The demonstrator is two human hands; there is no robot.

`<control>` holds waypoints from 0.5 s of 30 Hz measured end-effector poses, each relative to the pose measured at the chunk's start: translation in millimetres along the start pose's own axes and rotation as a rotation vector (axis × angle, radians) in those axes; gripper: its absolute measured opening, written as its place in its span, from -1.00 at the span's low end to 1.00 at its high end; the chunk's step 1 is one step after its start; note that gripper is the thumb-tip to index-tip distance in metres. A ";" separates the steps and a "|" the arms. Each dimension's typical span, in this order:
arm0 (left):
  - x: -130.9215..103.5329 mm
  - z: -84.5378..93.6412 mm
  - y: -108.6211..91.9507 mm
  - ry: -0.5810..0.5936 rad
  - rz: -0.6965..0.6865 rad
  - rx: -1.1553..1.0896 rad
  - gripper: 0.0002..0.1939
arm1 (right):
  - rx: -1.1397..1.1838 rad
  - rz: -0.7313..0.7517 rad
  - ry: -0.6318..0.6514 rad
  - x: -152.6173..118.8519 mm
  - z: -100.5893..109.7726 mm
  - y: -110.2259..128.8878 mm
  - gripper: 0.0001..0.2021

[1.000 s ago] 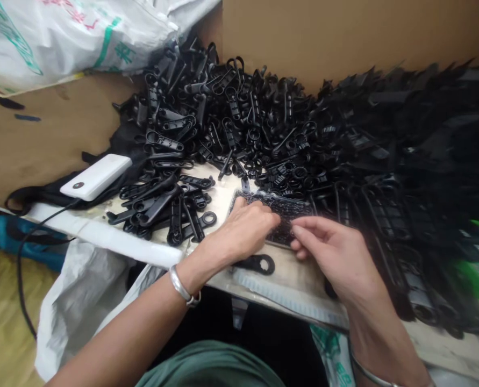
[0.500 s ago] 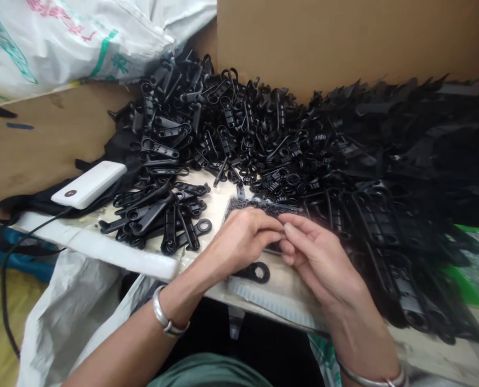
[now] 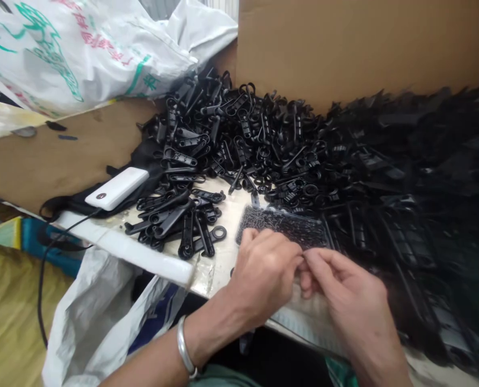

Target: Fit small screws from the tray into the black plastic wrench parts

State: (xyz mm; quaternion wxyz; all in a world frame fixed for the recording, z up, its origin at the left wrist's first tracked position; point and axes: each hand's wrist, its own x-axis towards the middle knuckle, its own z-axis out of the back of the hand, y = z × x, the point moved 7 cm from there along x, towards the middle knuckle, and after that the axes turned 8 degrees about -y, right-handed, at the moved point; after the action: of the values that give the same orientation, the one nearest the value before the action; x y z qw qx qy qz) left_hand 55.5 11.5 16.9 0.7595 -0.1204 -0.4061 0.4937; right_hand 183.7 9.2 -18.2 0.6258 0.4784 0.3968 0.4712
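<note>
My left hand (image 3: 265, 274) and right hand (image 3: 350, 295) are meeting at the fingertips, each grip nearly closed; I can't tell on what. The tray of small dark pieces (image 3: 283, 226) is lying just beyond.

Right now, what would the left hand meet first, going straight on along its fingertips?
Probably the right hand: the left hand points at its fingertips, nearly touching or already touching; depth is unclear there.
</note>
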 end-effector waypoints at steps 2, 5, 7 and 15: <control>-5.6 1.0 -2.8 -0.039 -0.019 0.033 -0.77 | 0.015 -0.049 0.063 -3.4 -0.9 -3.6 -0.71; -11.1 5.1 -5.4 -0.058 -0.020 -0.003 -0.75 | 0.149 -0.169 0.211 -7.7 -7.3 -8.4 -0.72; -12.2 8.9 -5.1 0.002 -0.027 -0.078 -0.76 | 0.254 -0.234 0.286 -9.5 -11.6 -9.8 -0.73; 15.3 33.0 41.9 0.159 -0.020 0.357 -0.74 | 0.106 -0.134 0.072 -0.1 4.8 -19.0 -0.74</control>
State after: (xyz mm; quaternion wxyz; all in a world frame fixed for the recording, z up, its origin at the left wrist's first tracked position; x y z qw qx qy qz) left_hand 6.6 37.5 21.2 0.8034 -0.0182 -0.2522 0.5391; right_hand 192.2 6.1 -35.6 0.6151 0.4660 0.4746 0.4233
